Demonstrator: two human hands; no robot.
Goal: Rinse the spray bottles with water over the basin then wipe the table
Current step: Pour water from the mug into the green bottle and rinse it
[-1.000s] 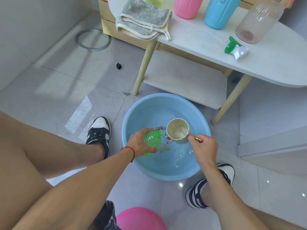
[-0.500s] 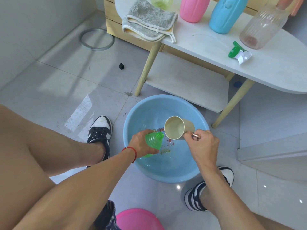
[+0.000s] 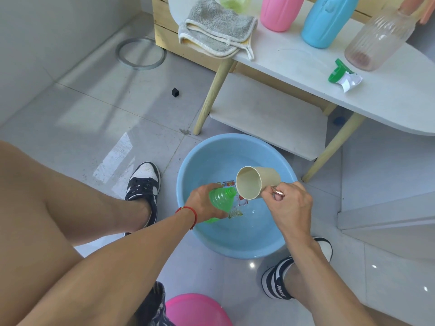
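Cup (image 3: 255, 182) has tipped further since a second ago: then its mouth faced up with water inside, now it lies nearly on its side, mouth toward frame left, right at the green bottle's (image 3: 221, 199) open neck. Right hand (image 3: 288, 208), lower center-right, has fingers curled round the cup's metallic handle. Left hand (image 3: 203, 204), lower center, is wrapped round the green bottle's body, holding it tilted with the threaded neck pointing up-right; red string on that wrist. Both sit over the blue basin (image 3: 188, 170) on the floor tiles, center of frame, shallow water and a printed label visible on its bottom. Can't tell if water is actually flowing from cup to bottle. White table (image 3: 388, 100) runs across upper right: folded grey cloth (image 3: 216, 29) at its left end hanging slightly over the edge, then a pale green container (image 3: 235, 2) cut off by the top edge, pink bottle (image 3: 280, 12), blue bottle (image 3: 327, 22), clear ribbed bottle (image 3: 379, 41) in a row. Green-and-white spray head (image 3: 343, 75) lies loose on the tabletop, just in front of the clear bottle. Pink rounded object (image 3: 195, 310) at bottom center, partly cut off.
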